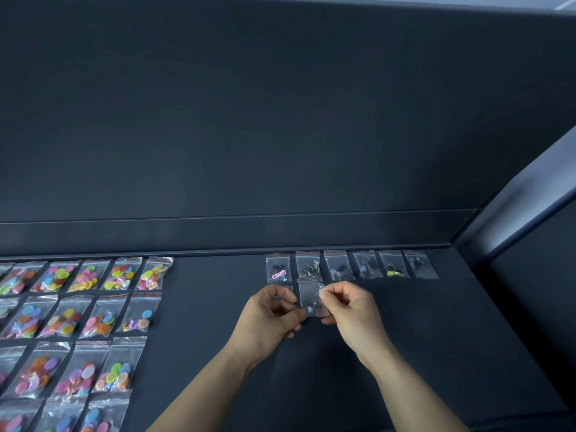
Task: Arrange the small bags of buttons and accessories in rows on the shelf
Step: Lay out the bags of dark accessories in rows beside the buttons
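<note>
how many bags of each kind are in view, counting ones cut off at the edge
button bags: 18
accessory bags lying on the shelf: 6
held bag, between left hand and right hand: 1
total: 25, perhaps one more behind the left hand

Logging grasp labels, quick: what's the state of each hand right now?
Left hand: pinching the small clear bag, left edge.
Right hand: pinching the same bag, right edge.

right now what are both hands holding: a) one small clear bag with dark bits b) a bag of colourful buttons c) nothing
a: the left hand and right hand pinch the small clear bag by its side edges.
</note>
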{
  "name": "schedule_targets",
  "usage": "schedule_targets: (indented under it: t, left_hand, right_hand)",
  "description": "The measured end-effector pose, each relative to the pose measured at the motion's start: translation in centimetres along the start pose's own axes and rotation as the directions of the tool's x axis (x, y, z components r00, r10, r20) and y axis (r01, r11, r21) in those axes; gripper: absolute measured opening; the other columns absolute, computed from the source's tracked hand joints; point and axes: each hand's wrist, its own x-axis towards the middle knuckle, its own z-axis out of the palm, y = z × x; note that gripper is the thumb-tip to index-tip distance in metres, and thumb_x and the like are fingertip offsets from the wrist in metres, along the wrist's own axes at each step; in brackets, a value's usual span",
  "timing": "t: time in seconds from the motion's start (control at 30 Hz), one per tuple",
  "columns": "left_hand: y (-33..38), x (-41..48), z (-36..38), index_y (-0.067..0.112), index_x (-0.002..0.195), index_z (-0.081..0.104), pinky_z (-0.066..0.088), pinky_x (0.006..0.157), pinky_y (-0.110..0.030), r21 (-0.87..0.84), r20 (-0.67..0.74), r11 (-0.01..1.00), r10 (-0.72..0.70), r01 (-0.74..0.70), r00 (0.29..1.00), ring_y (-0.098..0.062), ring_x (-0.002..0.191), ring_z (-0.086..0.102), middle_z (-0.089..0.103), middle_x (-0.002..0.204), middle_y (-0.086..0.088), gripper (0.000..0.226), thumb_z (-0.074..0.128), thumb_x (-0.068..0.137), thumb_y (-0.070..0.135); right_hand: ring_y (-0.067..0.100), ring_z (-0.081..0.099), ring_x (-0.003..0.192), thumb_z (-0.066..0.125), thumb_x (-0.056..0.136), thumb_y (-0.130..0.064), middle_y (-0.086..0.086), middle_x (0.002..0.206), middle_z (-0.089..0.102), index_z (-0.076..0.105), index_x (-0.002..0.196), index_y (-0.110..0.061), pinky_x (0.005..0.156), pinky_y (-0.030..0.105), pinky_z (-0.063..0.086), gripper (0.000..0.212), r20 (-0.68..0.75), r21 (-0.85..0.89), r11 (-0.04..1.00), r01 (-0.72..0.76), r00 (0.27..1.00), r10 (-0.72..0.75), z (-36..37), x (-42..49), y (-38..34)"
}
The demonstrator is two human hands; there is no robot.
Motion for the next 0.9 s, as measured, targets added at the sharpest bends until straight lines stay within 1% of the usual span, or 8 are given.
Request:
schedule_targets:
  t: [0.07, 0.13, 0.2, 0.3, 0.43, 0.53, 0.77, 0.9]
  left_hand:
    - [-0.1, 0.1, -0.5, 0.008, 0.090, 0.061, 0.049, 0.058, -0.019, 0.062, -0.053, 0.997, 0.051, -0.048, 0.997, -0.009, 0.060, 0.059, 0.064, 0.071, -0.004, 0.018, 0.074, 0.079, 0.005]
    - [-0.5, 0.4, -1.3, 0.019, 0.085, 0.066, 0.046, 0.064, -0.015, 0.224, -0.140, 0.967, 0.156, -0.122, 0.978, -0.005, 0.063, 0.057, 0.064, 0.074, 0.007, 0.015, 0.076, 0.079, 0.009]
    - [-1.2, 0.7, -2.1, 0.031, 0.084, 0.065, 0.040, 0.070, -0.010, 0.451, -0.168, 0.877, 0.265, -0.165, 0.950, -0.005, 0.074, 0.054, 0.061, 0.080, 0.016, 0.019, 0.075, 0.079, 0.015]
    - [-2.3, 1.0, -2.7, 0.035, 0.101, 0.068, 0.029, 0.078, -0.004, 0.684, -0.105, 0.702, 0.362, -0.197, 0.926, -0.009, 0.094, 0.043, 0.049, 0.097, 0.027, 0.022, 0.073, 0.081, 0.027]
    - [-3.4, 1.3, -2.8, 0.033, 0.113, 0.067, 0.028, 0.087, -0.011, 0.742, -0.034, 0.629, 0.379, -0.231, 0.925, -0.008, 0.096, 0.037, 0.046, 0.107, 0.026, 0.031, 0.071, 0.082, 0.034]
    - [-3.8, 1.6, -2.7, 0.033, 0.114, 0.068, 0.029, 0.090, -0.013, 0.762, -0.015, 0.598, 0.401, -0.249, 0.916, -0.007, 0.096, 0.038, 0.046, 0.109, 0.026, 0.032, 0.071, 0.082, 0.037]
    - [-4.2, 1.8, -2.8, 0.035, 0.112, 0.068, 0.032, 0.090, -0.015, 0.756, -0.006, 0.591, 0.434, -0.280, 0.901, -0.007, 0.094, 0.040, 0.054, 0.111, 0.022, 0.031, 0.071, 0.081, 0.039]
    - [-4.3, 1.9, -2.9, 0.035, 0.113, 0.067, 0.032, 0.092, -0.017, 0.761, -0.004, 0.586, 0.433, -0.278, 0.902, -0.007, 0.095, 0.038, 0.054, 0.113, 0.019, 0.031, 0.069, 0.082, 0.041]
  right_hand:
    - [0.006, 0.062, 0.056, 0.060, 0.089, -0.009, 0.002, 0.070, 0.066, 0.065, 0.082, -0.011, 0.055, 0.025, 0.053, 0.009, 0.002, -0.083, 0.997, -0.002, 1.000, 0.002, -0.1, 0.3, 0.5]
    - [0.007, 0.063, 0.057, 0.062, 0.089, -0.012, -0.001, 0.071, 0.067, 0.065, 0.083, -0.014, 0.061, 0.030, 0.053, 0.007, -0.004, -0.218, 0.976, 0.004, 1.000, -0.005, -0.3, 0.8, 1.3]
    - [0.010, 0.063, 0.065, 0.064, 0.088, -0.018, -0.006, 0.074, 0.066, 0.065, 0.087, -0.017, 0.068, 0.033, 0.055, 0.002, -0.030, -0.385, 0.922, 0.046, 0.998, -0.062, -0.5, 1.1, 2.0]
    - [0.009, 0.056, 0.068, 0.065, 0.086, -0.024, -0.011, 0.084, 0.057, 0.063, 0.098, -0.020, 0.068, 0.031, 0.051, 0.013, -0.029, -0.587, 0.790, 0.180, 0.970, -0.242, -0.7, 0.9, 2.5]
    - [0.006, 0.053, 0.070, 0.062, 0.088, -0.033, -0.009, 0.108, 0.053, 0.064, 0.116, -0.025, 0.064, 0.027, 0.048, 0.029, 0.144, -0.699, 0.621, 0.355, 0.920, -0.364, -0.8, 0.1, 3.1]
    - [0.007, 0.057, 0.075, 0.061, 0.089, -0.035, -0.007, 0.113, 0.055, 0.066, 0.118, -0.020, 0.062, 0.022, 0.044, 0.032, 0.197, -0.747, 0.536, 0.394, 0.901, -0.387, -0.6, 0.0, 3.9]
    - [0.015, 0.064, 0.085, 0.067, 0.085, -0.034, -0.008, 0.115, 0.060, 0.070, 0.105, -0.019, 0.060, 0.029, 0.052, 0.026, 0.161, -0.810, 0.442, 0.385, 0.871, -0.464, 0.4, 0.2, 4.0]
    - [0.014, 0.063, 0.092, 0.066, 0.086, -0.036, -0.011, 0.117, 0.060, 0.069, 0.108, -0.021, 0.062, 0.030, 0.054, 0.027, 0.173, -0.815, 0.431, 0.388, 0.872, -0.458, 0.3, 0.1, 4.0]
